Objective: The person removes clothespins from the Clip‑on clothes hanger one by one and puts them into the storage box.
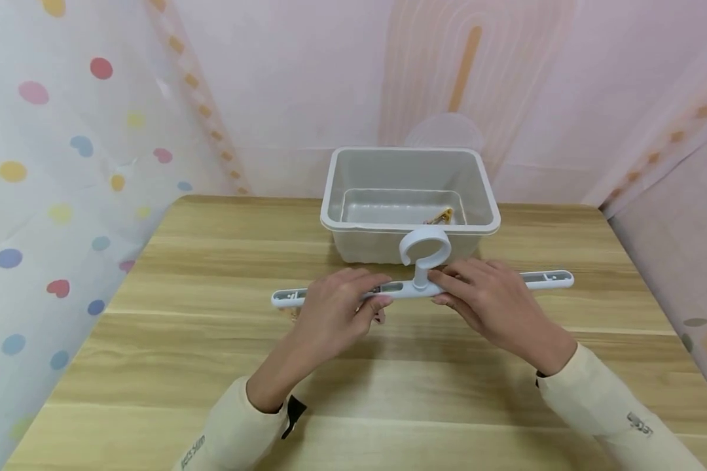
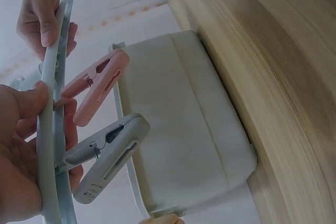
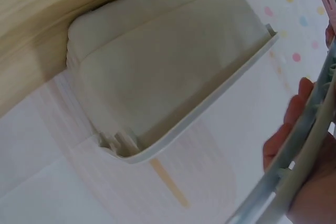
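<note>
Both hands have their grip clamped on a pale blue hanger [image 1: 419, 286]: the left hand [image 1: 338, 304] curls around the bar left of the hook, thumb on the near side and fingers behind, while the right hand [image 1: 486, 294] pinches it just right of the hook's base. The hanger is held level above the desk [image 1: 182, 366], hook up, in front of the tub. A pink clip [image 2: 100, 88] and a grey clip [image 2: 113, 157] hang from it on the left hand's side, with a tan piece partly seen beyond, so the weight probably favours that end; if the left fingers loosen, the bar could dip and twist. A finger shifting along the bar might knock a clip or set it swinging, as both dangle near the left fingers. The main bump risk is forward: the clips hang before the front wall of the white tub [image 1: 371, 245], and in the head view the hook overlaps its rim, though whether they touch I cannot tell. A push there could catch the rim or nudge the tub toward the patterned cloth [image 1: 271, 78] close behind. Inside the tub lies a small yellow thing [image 1: 444, 216], near the right front corner. The easier room is sideways and back toward the person, where the desk stretches past both hanger ends.
</note>
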A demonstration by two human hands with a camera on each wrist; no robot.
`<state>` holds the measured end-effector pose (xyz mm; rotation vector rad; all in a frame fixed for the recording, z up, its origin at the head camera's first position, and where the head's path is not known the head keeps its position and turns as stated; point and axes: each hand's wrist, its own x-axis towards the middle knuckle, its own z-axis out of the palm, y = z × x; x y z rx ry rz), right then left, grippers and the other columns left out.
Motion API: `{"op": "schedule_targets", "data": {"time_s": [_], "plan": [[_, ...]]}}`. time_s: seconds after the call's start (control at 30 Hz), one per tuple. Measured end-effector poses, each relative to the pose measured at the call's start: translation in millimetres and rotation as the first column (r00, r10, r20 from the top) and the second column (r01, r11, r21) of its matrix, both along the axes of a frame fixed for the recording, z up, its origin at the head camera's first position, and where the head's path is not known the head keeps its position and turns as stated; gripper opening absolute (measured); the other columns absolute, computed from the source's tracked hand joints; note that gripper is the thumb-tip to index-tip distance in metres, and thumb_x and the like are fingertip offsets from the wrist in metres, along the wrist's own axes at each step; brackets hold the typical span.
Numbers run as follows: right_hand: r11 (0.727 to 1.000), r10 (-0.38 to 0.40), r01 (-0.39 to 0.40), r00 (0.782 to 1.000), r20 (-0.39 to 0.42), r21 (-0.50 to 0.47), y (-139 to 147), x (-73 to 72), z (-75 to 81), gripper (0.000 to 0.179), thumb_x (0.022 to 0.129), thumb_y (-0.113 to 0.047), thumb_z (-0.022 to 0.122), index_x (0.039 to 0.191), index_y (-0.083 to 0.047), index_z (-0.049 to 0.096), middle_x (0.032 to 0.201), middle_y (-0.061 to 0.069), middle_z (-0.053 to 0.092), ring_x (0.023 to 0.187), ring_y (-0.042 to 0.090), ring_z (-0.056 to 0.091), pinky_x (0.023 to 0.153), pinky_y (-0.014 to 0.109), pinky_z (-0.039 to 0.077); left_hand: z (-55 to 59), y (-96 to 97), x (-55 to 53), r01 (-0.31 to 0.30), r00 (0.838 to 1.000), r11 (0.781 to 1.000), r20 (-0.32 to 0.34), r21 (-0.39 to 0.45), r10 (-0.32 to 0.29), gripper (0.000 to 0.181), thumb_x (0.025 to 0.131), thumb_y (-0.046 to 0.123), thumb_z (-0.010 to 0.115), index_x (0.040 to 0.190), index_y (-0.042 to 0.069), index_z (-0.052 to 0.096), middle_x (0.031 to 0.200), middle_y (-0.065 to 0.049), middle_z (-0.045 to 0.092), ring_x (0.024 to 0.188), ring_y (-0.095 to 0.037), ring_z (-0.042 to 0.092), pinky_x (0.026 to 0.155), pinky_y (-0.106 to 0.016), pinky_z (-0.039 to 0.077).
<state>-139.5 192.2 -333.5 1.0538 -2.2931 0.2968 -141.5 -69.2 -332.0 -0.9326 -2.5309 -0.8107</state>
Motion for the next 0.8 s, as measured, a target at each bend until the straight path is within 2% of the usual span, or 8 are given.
{"op": "schedule_targets", "data": {"time_s": [0.07,0.17,0.4,0.63,0.7,0.77,0.8], "plan": [[1.000,0.018,-0.018,1.000,-0.014,-0.025,1.6,0.2,0.0,0.049,0.107,-0.045,0.041,0.118,-0.012,0.075,0.096,0.001,0.072,0.074,0.014,0.064,0.062,0.031,0.049,0.4,0.9,0.6,0.008,1.000,1.000,0.004,0.004,-0.008,0.021,0.090,0.023,0.077,0.109,0.012,0.077,0.083,0.011,0.073,0.073,-0.006,0.063,0.061,-0.019,0.046],[0.995,0.055,-0.056,0.998,-0.012,-0.078,5.2,0.6,0.5,0.046,0.105,-0.045,0.046,0.115,-0.012,0.077,0.097,0.001,0.075,0.075,0.016,0.068,0.065,0.033,0.053,0.8,1.9,1.2,0.013,1.000,1.000,0.005,0.005,-0.013,0.021,0.091,0.024,0.076,0.109,0.013,0.077,0.084,0.011,0.074,0.072,-0.005,0.062,0.060,-0.018,0.045],[0.971,0.170,-0.170,0.985,-0.015,-0.166,9.5,-2.6,1.7,0.041,0.103,-0.041,0.053,0.109,-0.010,0.080,0.098,0.001,0.078,0.074,0.014,0.069,0.063,0.026,0.051,3.7,3.1,3.1,0.018,1.000,1.000,0.004,-0.010,-0.018,0.020,0.092,0.023,0.076,0.109,0.012,0.077,0.087,0.009,0.075,0.071,-0.005,0.060,0.060,-0.018,0.044],[0.974,0.155,-0.151,0.988,0.011,-0.166,14.5,2.6,3.5,0.042,0.104,-0.041,0.052,0.107,-0.011,0.081,0.101,0.001,0.080,0.079,0.016,0.072,0.068,0.030,0.053,4.6,5.9,2.3,0.065,0.998,0.997,0.012,-0.050,-0.065,0.022,0.094,0.025,0.074,0.112,0.013,0.075,0.084,0.012,0.073,0.073,-0.006,0.061,0.064,-0.021,0.047],[0.974,0.150,-0.146,0.989,0.009,-0.171,17.5,4.9,2.8,0.042,0.104,-0.041,0.052,0.106,-0.011,0.081,0.102,0.002,0.080,0.081,0.017,0.074,0.069,0.032,0.054,4.7,6.9,2.4,0.081,0.996,0.993,-0.036,-0.089,-0.085,0.024,0.094,0.027,0.073,0.114,0.013,0.074,0.088,0.010,0.074,0.078,-0.009,0.065,0.069,-0.025,0.052],[0.973,0.146,-0.143,0.989,0.001,-0.183,21.9,6.7,1.7,0.043,0.104,-0.041,0.052,0.106,-0.010,0.081,0.101,0.004,0.080,0.082,0.019,0.075,0.070,0.032,0.056,5.2,5.1,3.6,0.078,0.986,0.990,-0.140,-0.115,-0.094,0.027,0.093,0.029,0.074,0.114,0.013,0.074,0.095,0.005,0.076,0.086,-0.013,0.069,0.076,-0.030,0.054],[0.971,0.145,-0.143,0.989,-0.004,-0.191,24.5,7.5,1.3,0.043,0.104,-0.041,0.052,0.105,-0.009,0.081,0.101,0.005,0.080,0.082,0.020,0.076,0.069,0.032,0.057,5.7,3.0,4.2,0.075,0.973,0.992,-0.210,-0.103,-0.096,0.026,0.093,0.029,0.075,0.113,0.012,0.075,0.097,0.003,0.077,0.089,-0.015,0.071,0.079,-0.032,0.055]]}}
